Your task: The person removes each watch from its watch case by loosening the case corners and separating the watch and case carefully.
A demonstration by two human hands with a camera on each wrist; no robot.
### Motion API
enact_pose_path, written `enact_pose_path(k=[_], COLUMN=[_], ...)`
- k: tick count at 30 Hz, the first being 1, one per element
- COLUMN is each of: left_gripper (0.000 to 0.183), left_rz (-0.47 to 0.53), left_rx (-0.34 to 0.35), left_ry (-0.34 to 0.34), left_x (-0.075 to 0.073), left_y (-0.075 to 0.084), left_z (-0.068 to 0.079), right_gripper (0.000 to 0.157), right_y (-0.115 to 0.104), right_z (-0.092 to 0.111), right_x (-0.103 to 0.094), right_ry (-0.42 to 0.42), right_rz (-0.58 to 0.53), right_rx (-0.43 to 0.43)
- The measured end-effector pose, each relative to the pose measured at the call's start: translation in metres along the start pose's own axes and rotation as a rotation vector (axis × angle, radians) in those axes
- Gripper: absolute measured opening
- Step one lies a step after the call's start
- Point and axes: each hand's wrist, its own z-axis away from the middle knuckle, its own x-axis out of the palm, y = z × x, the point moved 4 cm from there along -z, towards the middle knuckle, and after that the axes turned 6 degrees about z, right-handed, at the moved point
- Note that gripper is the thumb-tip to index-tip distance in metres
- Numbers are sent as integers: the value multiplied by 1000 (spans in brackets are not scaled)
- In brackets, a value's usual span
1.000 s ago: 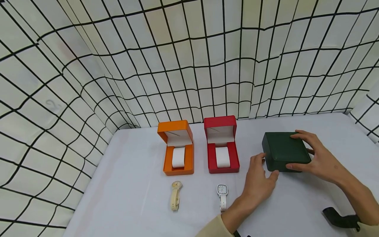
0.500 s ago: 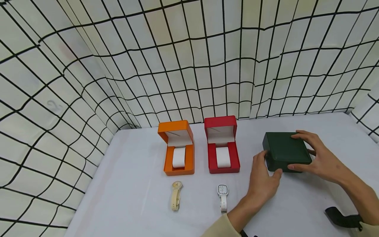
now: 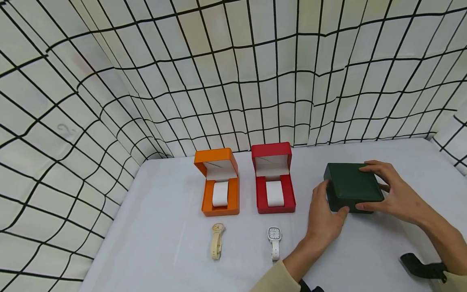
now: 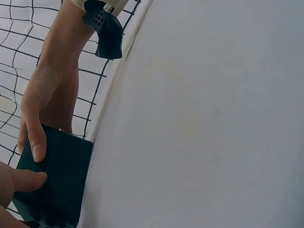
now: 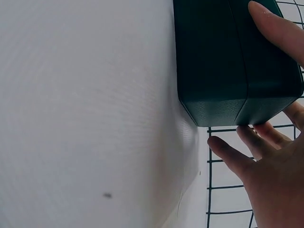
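Note:
A closed dark green watch box (image 3: 353, 181) lies on the right of the white-covered table. My right hand (image 3: 395, 196) grips its right end, thumb on the front face and fingers over the top. At the left end, my left hand (image 3: 324, 215) holds it with the thumb on the front and fingers along the side. In the left wrist view both thumbs press the same face of the green box (image 4: 69, 175). The right wrist view shows the lid seam running along the box (image 5: 213, 57), with the seam closed.
An open orange watch box (image 3: 206, 198) and an open red watch box (image 3: 260, 196) stand towards the back, each with a white cushion. Before them lie a cream watch (image 3: 216, 243) and a white watch (image 3: 275, 243). Black-gridded white walls (image 3: 219, 81) enclose the table.
My left hand has moved slightly right and up along the green box's left side, its thumb now against the front. The box has shifted very slightly right; its lid stays closed.

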Motion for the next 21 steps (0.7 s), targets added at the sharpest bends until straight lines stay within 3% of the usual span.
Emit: enact_pose_path(k=[11, 21], left_gripper=[73, 78], left_rz=[19, 48], left_rx=[85, 88], left_ry=[9, 25], left_x=[0, 1], left_y=[2, 2], left_z=[-4, -8], right_gripper=[97, 94], right_y=[3, 3], right_z=[0, -1], right_x=[-1, -2], right_ry=[-15, -13], right_rz=[-13, 4], right_rx=[12, 17])
